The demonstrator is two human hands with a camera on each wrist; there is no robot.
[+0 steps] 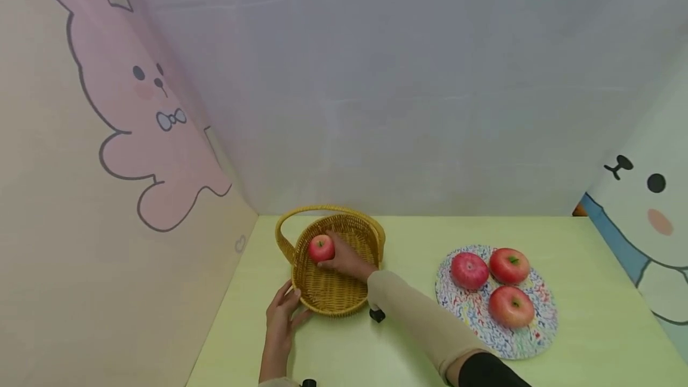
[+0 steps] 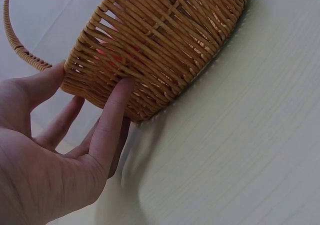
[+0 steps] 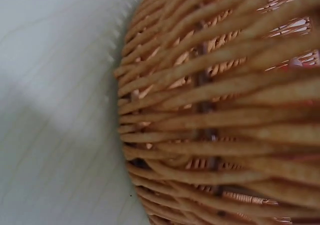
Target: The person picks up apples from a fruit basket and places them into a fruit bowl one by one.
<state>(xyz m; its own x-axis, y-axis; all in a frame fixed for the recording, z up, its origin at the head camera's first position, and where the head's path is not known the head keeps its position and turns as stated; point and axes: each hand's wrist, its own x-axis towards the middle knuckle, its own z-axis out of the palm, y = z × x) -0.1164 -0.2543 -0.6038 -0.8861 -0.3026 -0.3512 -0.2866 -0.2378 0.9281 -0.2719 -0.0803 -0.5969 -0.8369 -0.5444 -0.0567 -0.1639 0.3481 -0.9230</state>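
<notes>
A yellow-brown wicker basket (image 1: 328, 300) with a tall handle stands near the back of the table. Inside it, at the left, is a red apple (image 1: 321, 248), which my right hand (image 1: 346, 258) holds with thumb and fingers at its right side. My left hand (image 1: 282, 316) touches the basket's front left from outside. In the left wrist view, one left fingertip meets the rim and the thumb (image 2: 114, 117) presses the woven wall. The right wrist view is filled by the basket's side (image 3: 215, 120), which hides the right hand.
Right of the basket, a round patterned mat (image 1: 457, 309) bears three red apples (image 1: 510, 307). The pale green table (image 1: 408, 237) meets a white back wall. Side panels with a pink rabbit (image 1: 115, 76) and a white cartoon animal stand at left and right.
</notes>
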